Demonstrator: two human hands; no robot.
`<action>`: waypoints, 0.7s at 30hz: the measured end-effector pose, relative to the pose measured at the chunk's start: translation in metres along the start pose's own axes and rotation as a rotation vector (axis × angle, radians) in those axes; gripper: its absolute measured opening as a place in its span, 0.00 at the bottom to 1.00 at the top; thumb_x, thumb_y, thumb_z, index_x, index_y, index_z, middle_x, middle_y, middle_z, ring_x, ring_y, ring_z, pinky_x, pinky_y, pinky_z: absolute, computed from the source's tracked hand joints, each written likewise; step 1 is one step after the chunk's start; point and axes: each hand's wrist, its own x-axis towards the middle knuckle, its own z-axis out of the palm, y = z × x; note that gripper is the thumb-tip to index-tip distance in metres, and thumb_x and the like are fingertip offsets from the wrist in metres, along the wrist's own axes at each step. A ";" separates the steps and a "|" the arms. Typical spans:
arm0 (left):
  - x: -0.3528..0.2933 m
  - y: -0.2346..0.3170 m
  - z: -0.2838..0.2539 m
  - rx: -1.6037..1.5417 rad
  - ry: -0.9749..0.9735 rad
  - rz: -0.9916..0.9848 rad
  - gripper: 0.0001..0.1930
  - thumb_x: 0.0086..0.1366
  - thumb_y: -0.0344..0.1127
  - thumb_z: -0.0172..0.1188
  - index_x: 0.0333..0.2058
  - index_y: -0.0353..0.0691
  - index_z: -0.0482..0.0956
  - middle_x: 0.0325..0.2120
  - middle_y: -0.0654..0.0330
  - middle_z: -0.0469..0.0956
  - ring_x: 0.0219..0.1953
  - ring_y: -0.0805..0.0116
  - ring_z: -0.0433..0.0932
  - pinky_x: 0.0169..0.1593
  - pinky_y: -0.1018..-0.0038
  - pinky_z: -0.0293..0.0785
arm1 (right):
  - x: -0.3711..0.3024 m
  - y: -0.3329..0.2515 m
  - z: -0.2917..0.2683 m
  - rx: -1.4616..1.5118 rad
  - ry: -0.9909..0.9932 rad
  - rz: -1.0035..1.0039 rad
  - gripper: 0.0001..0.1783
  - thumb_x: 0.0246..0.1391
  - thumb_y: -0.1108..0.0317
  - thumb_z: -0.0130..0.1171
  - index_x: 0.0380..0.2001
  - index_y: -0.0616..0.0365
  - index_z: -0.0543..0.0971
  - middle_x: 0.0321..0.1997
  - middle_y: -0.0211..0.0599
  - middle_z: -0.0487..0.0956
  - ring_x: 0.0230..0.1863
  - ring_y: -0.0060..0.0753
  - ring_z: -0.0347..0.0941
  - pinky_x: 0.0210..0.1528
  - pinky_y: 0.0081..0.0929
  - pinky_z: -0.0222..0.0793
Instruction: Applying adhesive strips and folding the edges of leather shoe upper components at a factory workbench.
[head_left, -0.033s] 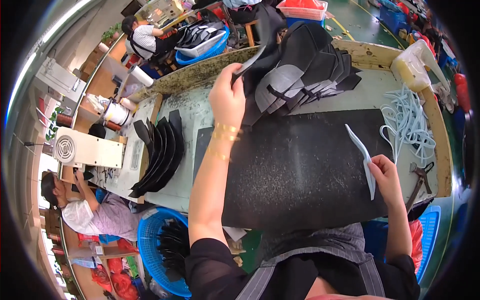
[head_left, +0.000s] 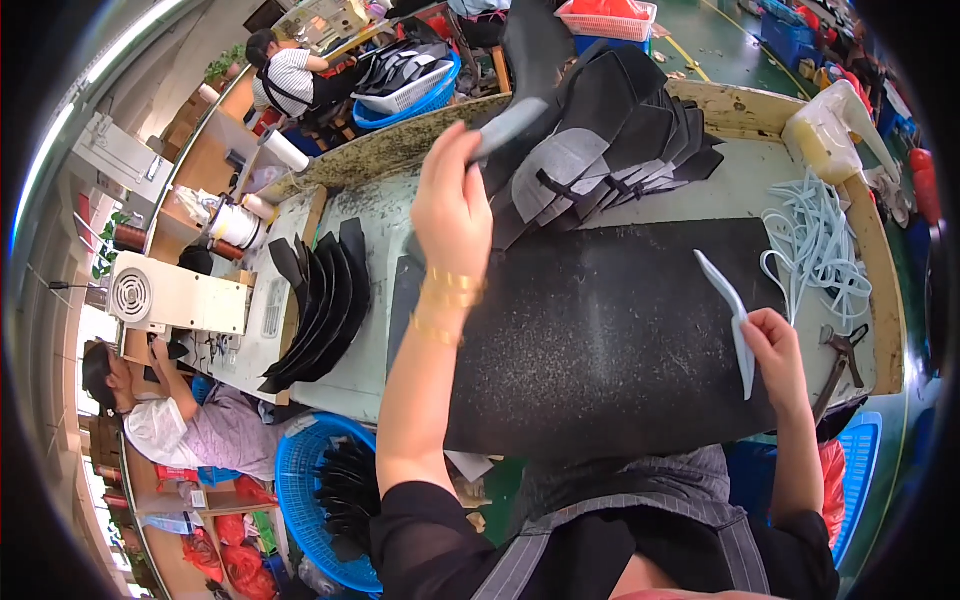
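Note:
My left hand (head_left: 452,205), blurred, reaches to the far side of the bench with its fingertips around the near end of a dark panel (head_left: 528,60). That panel's pale grey end (head_left: 508,128) curls up beside the fingers. Just to its right lies a stack of black panels (head_left: 620,110), with a grey rounded piece (head_left: 560,170) on its near part. My right hand (head_left: 775,350) pinches a narrow, bent pale-blue strip (head_left: 738,325) above the right part of a worn black mat (head_left: 590,350).
A tangle of pale-blue strips (head_left: 825,250) and a metal tool (head_left: 842,360) lie right. Curved black pieces (head_left: 325,310) stand left, near a sewing machine (head_left: 180,295). A blue basket (head_left: 295,465) sits lower left. A raised wooden edge (head_left: 400,130) borders the bench. Two people sit at left.
The panel at my left hand has swung, so its pale grey end now faces up. The left fingers are straighter and blurred. My right hand and the strip have barely shifted.

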 end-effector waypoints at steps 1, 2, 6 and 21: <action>-0.017 0.033 -0.015 0.116 0.114 0.226 0.14 0.62 0.24 0.65 0.47 0.39 0.83 0.44 0.52 0.80 0.40 0.68 0.79 0.44 0.75 0.77 | -0.003 0.002 -0.004 0.081 0.053 0.039 0.06 0.65 0.68 0.58 0.35 0.60 0.78 0.26 0.16 0.72 0.27 0.08 0.63 0.28 0.13 0.55; -0.044 0.060 -0.025 0.247 0.134 0.314 0.12 0.62 0.22 0.65 0.44 0.36 0.82 0.40 0.48 0.78 0.40 0.64 0.79 0.44 0.73 0.78 | -0.006 0.014 -0.011 0.133 0.087 0.008 0.07 0.66 0.65 0.57 0.36 0.58 0.79 0.27 0.15 0.71 0.26 0.07 0.61 0.27 0.12 0.52; -0.185 0.108 -0.046 0.075 -0.363 0.312 0.07 0.57 0.30 0.70 0.35 0.39 0.86 0.32 0.59 0.78 0.37 0.61 0.78 0.43 0.63 0.80 | -0.014 0.003 -0.019 0.260 0.137 -0.025 0.08 0.67 0.65 0.57 0.38 0.57 0.79 0.27 0.14 0.71 0.25 0.05 0.60 0.25 0.12 0.50; -0.092 0.192 0.028 -1.049 -1.224 -0.943 0.14 0.70 0.44 0.63 0.36 0.38 0.83 0.26 0.66 0.81 0.23 0.83 0.73 0.26 0.84 0.66 | -0.058 -0.029 -0.029 0.158 -0.141 -0.101 0.07 0.59 0.70 0.66 0.36 0.63 0.80 0.29 0.22 0.78 0.30 0.10 0.69 0.31 0.13 0.64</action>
